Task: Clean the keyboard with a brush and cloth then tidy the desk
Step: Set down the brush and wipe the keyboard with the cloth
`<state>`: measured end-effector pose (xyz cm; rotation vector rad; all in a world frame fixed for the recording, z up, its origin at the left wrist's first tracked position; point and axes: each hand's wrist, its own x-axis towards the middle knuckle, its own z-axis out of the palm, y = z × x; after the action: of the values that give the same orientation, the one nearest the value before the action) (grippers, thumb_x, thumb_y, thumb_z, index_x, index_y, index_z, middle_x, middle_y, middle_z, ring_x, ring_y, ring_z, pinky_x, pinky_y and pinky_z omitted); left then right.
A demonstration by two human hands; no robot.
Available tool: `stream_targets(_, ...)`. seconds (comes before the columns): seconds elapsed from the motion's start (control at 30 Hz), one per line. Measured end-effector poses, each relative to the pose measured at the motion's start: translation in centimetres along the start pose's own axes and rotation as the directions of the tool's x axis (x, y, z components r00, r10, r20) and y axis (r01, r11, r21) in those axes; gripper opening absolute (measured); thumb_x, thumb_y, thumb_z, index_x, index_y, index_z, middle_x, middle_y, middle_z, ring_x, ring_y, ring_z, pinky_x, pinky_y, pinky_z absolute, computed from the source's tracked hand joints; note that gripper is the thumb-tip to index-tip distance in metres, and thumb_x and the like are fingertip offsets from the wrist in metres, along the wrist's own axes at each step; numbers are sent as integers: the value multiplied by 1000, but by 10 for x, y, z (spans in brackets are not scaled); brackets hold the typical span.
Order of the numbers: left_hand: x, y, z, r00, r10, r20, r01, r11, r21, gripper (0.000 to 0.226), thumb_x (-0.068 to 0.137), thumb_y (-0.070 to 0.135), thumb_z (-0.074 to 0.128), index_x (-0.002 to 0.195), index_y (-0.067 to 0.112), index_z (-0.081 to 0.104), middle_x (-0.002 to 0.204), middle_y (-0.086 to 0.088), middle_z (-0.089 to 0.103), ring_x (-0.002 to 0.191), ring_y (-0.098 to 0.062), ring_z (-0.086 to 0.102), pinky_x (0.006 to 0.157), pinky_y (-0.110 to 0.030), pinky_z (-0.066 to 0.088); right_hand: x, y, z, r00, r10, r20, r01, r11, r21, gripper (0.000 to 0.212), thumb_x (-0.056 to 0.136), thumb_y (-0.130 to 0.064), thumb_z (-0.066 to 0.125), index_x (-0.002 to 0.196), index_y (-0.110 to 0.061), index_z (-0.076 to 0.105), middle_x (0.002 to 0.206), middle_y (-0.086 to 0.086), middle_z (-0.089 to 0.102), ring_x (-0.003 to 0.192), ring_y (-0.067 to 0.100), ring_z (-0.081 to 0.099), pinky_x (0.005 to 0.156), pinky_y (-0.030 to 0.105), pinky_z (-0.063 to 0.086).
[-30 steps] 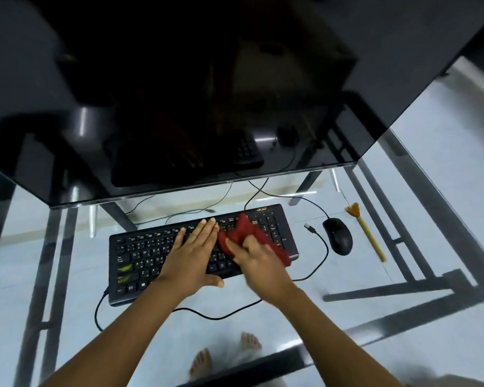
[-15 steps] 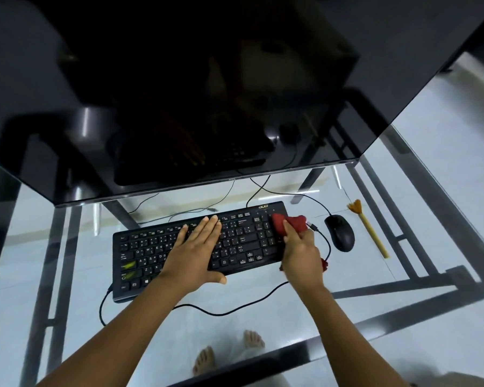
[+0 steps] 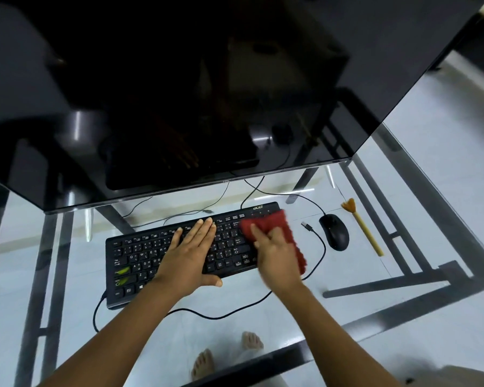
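Note:
A black keyboard (image 3: 140, 255) lies on the glass desk (image 3: 179, 333) below a large dark monitor. My left hand (image 3: 189, 252) rests flat on its middle keys, fingers together and stretched out. My right hand (image 3: 275, 254) presses a red cloth (image 3: 277, 223) onto the keyboard's right end, covering the number pad. A small brush (image 3: 362, 226) with a yellow handle and orange bristles lies on the glass to the right of the mouse, untouched.
A black mouse (image 3: 334, 231) sits right of the keyboard, with a loose USB plug (image 3: 306, 226) between them. Cables run behind and in front of the keyboard. The monitor (image 3: 179, 93) overhangs the back. Bare feet show through the glass.
My right hand swept the red cloth from the keyboard's middle-right off to its right edge, then back onto the number pad. The left hand stayed flat on the keys.

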<state>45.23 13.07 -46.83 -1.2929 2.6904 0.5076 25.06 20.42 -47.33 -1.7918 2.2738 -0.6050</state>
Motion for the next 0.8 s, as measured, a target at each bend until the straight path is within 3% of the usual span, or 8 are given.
stream_targets(0.1, 0, -1, 0, 1000, 6, -9, -6, 1000, 9, 123, 69, 75, 60, 151, 21, -14, 155, 9, -26, 143, -9, -25, 116, -40, -15, -11, -17, 7, 925, -325, 197, 339, 940, -41, 54, 84, -21, 35, 134, -27, 55, 94, 6, 53, 66, 24, 62, 62, 34, 52)
stream_targets(0.17, 0, -3, 1, 1000, 14, -16, -14, 1000, -6, 122, 69, 74, 60, 151, 22, -13, 156, 9, -25, 142, -9, -26, 115, -39, -16, 6, -4, 2, 955, -235, 180, 251, 966, -69, 53, 88, -12, 45, 137, -31, 50, 104, 8, 53, 72, 28, 65, 68, 37, 58)
stream_targets(0.23, -1, -3, 2, 1000, 21, -18, -21, 1000, -11, 122, 69, 74, 60, 151, 22, -13, 156, 10, -25, 141, -9, -27, 115, -39, -17, 25, 15, -5, 992, 66, 111, -56, 994, -95, 53, 92, -8, 50, 141, -28, 46, 117, 14, 50, 79, 34, 66, 78, 42, 57)
stream_targets(0.3, -1, -3, 3, 999, 25, -24, -25, 1000, -17, 122, 70, 74, 60, 151, 22, -14, 156, 10, -25, 141, -9, -27, 115, -39, -17, 36, 15, -10, 956, 283, 78, -275, 956, -100, 51, 95, -10, 47, 144, -23, 42, 124, 17, 46, 83, 36, 65, 84, 42, 55)
stream_targets(0.37, 0, -4, 3, 999, 25, -26, -26, 999, -27, 122, 70, 74, 60, 151, 22, -15, 155, 10, -27, 141, -9, -29, 115, -39, -17, 35, -12, -5, 971, 218, 95, -210, 974, -88, 51, 95, -9, 46, 145, -20, 40, 120, 16, 47, 79, 34, 64, 83, 42, 56)
stream_targets(0.5, -8, -15, -2, 999, 44, -12, -45, 995, -87, 127, 68, 76, 59, 148, 19, -22, 153, 8, -31, 139, -6, -31, 119, -40, -13, 11, -48, 12, 952, -213, 218, 226, 973, -36, 50, 93, -12, 54, 142, -18, 45, 107, 13, 52, 71, 32, 65, 72, 40, 58)
stream_targets(0.7, -72, -95, -14, 963, -263, -62, 243, 944, -223, 138, 54, 83, 62, 152, 23, -14, 157, 12, -21, 142, -1, -24, 118, -39, -11, 23, -7, -4, 976, 160, 145, -143, 982, -126, 50, 96, -15, 47, 144, -21, 41, 111, 14, 48, 74, 37, 63, 78, 45, 56)
stream_targets(0.8, -96, -118, -10, 967, -255, 5, 248, 935, -253, 143, 45, 94, 52, 150, 27, -17, 156, 15, -23, 140, 3, -26, 121, -43, -4, 5, -42, 10, 975, -42, 218, 67, 992, -108, 52, 93, -12, 52, 143, -22, 43, 108, 11, 50, 65, 32, 59, 71, 43, 58)
